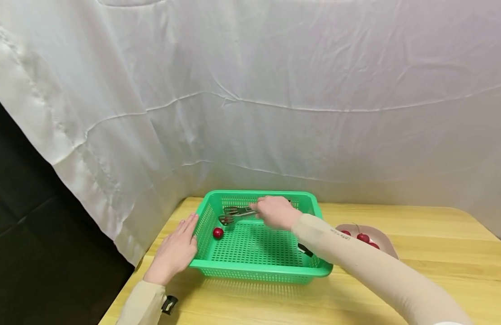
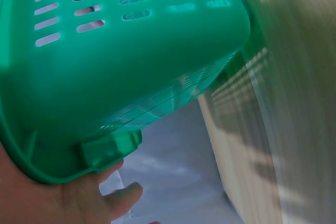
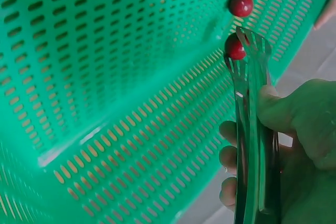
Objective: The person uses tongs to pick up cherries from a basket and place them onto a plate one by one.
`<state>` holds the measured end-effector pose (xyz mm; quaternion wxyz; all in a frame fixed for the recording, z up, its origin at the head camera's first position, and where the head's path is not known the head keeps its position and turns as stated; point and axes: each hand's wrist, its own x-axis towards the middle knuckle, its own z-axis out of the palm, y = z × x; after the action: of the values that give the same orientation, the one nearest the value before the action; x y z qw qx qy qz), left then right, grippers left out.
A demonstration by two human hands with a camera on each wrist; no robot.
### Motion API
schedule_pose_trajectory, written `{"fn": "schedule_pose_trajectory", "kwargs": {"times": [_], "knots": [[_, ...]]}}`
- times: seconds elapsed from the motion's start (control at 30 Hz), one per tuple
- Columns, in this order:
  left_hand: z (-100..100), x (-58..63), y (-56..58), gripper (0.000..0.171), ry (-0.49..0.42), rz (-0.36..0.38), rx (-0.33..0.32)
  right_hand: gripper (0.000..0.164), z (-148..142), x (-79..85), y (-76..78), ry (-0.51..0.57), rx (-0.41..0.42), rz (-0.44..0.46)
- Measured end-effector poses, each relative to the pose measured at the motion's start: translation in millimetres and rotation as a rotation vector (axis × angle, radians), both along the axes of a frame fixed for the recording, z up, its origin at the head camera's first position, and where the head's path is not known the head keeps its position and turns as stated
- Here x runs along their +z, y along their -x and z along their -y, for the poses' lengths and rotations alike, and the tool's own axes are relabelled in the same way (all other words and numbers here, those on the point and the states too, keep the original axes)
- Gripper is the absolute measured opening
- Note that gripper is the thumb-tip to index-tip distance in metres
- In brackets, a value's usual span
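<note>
My right hand [image 1: 277, 212] grips a pair of metal tongs [image 3: 252, 124], fingers and thumb curled round the arms. The tongs' slotted heads reach into a green perforated basket [image 1: 260, 267] on its left side. At their tips, in the right wrist view, is a red cherry [image 3: 234, 46], partly covered by one head. A second cherry [image 1: 218, 233] lies on the basket floor near the left wall. My left hand [image 1: 175, 248] rests against the basket's left rim with fingers extended; the left wrist view shows this hand at the rim [image 2: 44, 174] from below.
To the right of the basket, a pinkish plate [image 1: 386, 239] holds several cherries [image 1: 363, 237], partly hidden by my right forearm. The basket stands on a wooden table [image 1: 445, 234]. A pale curtain [image 1: 275, 113] hangs behind, with a dark surface [image 1: 51, 234] at left.
</note>
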<state>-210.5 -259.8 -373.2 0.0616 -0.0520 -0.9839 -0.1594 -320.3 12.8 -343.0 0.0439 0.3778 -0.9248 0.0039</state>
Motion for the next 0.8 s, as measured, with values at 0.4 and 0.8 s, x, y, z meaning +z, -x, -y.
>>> {"fn": "schedule_pose_trajectory", "kwargs": {"times": [0.4,0.8], "knots": [[2,-1.4,1.9,0.057,-0.002,-0.003,-0.009,0.043,-24,33.2,-10.8,0.068,0.087,-0.132],[7,1.0,0.2,0.056,-0.006,-0.022,-0.021,0.045,-60,49.4,-30.5,0.15,0.089,-0.299]]}}
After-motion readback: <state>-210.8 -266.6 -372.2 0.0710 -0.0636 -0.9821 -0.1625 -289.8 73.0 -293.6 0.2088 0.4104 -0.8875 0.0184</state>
